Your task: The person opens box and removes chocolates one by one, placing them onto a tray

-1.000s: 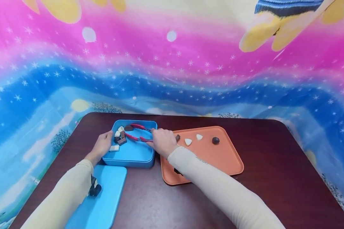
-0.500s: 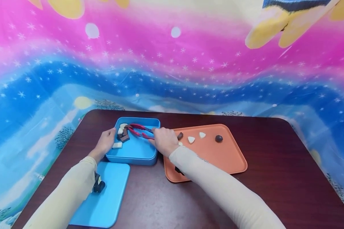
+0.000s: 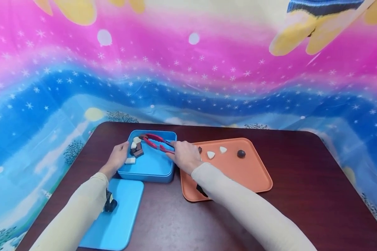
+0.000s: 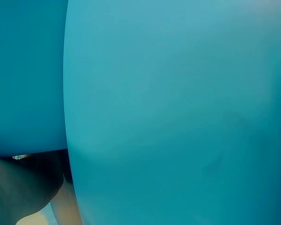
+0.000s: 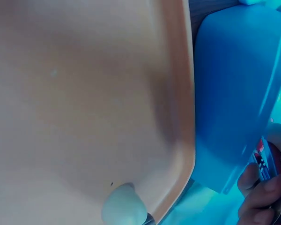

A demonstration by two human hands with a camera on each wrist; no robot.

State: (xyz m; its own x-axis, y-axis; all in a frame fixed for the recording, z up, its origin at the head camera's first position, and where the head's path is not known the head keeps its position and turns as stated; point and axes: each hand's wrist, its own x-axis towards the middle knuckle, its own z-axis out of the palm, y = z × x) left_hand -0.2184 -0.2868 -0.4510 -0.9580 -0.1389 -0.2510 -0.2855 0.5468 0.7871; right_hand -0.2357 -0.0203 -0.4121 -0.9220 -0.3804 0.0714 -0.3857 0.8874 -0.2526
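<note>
In the head view, my left hand (image 3: 117,158) grips the left rim of a light blue box (image 3: 157,177). My right hand (image 3: 185,155) holds red-armed tongs (image 3: 157,138) that reach into the box. Their tips are at a dark brown piece (image 3: 142,137) in the far left corner; whether they pinch it is too small to tell. Brown block pieces (image 3: 139,150) and cream pieces (image 3: 134,144) lie along the box's left side, with a white bar (image 3: 130,160) nearer me. The right wrist view shows fingers (image 5: 264,194) curled round the tongs.
An orange tray (image 3: 235,177) right of the box bears white triangular pieces (image 3: 211,154), a dark ball (image 3: 241,153) and a black piece (image 3: 201,190) partly behind my sleeve. A blue lid (image 3: 122,216) lies on the dark table (image 3: 163,216) under my left forearm.
The tongs' arms have come closer together, and their tips have moved to the far left corner. The dark brown piece has shifted left beside the cream pieces. My left hand stays on the box.
</note>
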